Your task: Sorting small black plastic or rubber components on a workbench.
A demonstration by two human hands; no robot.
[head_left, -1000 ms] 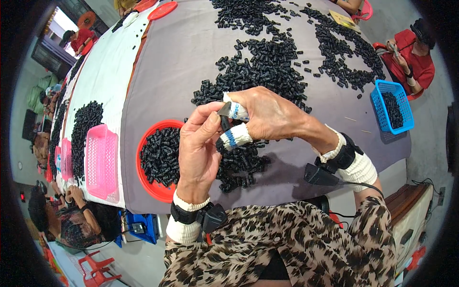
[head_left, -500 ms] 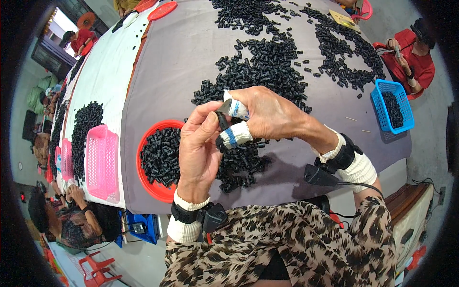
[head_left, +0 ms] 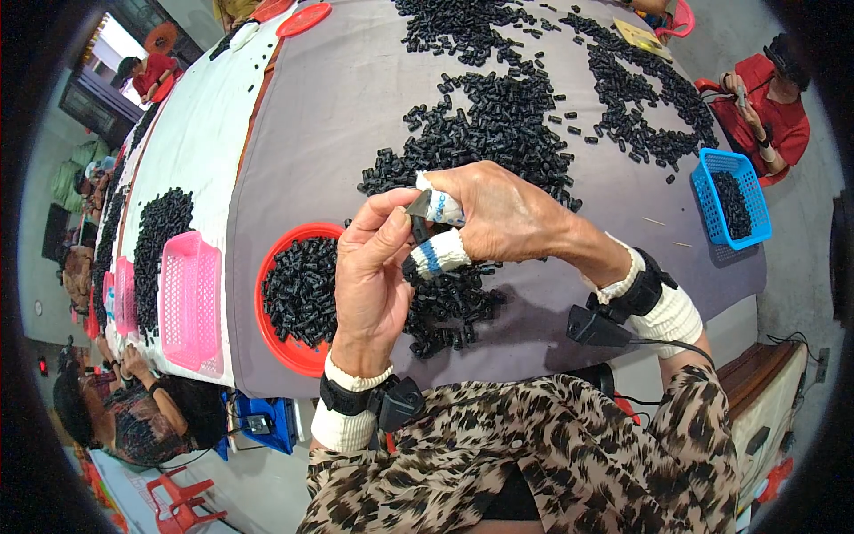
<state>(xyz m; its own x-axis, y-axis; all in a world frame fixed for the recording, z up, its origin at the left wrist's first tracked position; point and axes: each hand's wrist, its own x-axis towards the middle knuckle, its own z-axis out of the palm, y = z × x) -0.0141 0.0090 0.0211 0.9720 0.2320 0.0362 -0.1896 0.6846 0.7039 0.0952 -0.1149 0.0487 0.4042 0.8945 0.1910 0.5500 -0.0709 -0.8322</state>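
Above the table's near edge, my two hands meet. My left hand (head_left: 372, 267) pinches a small black cylindrical piece (head_left: 418, 230) between thumb and fingertips. My right hand (head_left: 511, 214) is closed around a small dark blade (head_left: 419, 204), whose flat end shows against the black piece; its handle, if any, is hidden. White wrapping (head_left: 443, 207) with blue marks covers the right thumb, and a white, blue-banded finger cover (head_left: 438, 254) sits below it. Beside my left hand stands a red basin (head_left: 307, 360) full of similar black pieces (head_left: 298, 289).
A large heap of black pieces (head_left: 498, 125) lies beyond my hands on the grey cloth (head_left: 311, 151). At the right edge is a blue basket (head_left: 756, 222), near a person in red (head_left: 778, 116). Pink baskets (head_left: 189, 303) stand to the left, near another person (head_left: 142, 392).
The black piece between my fingers has shifted slightly and sits more upright. Both hands stay almost in place.
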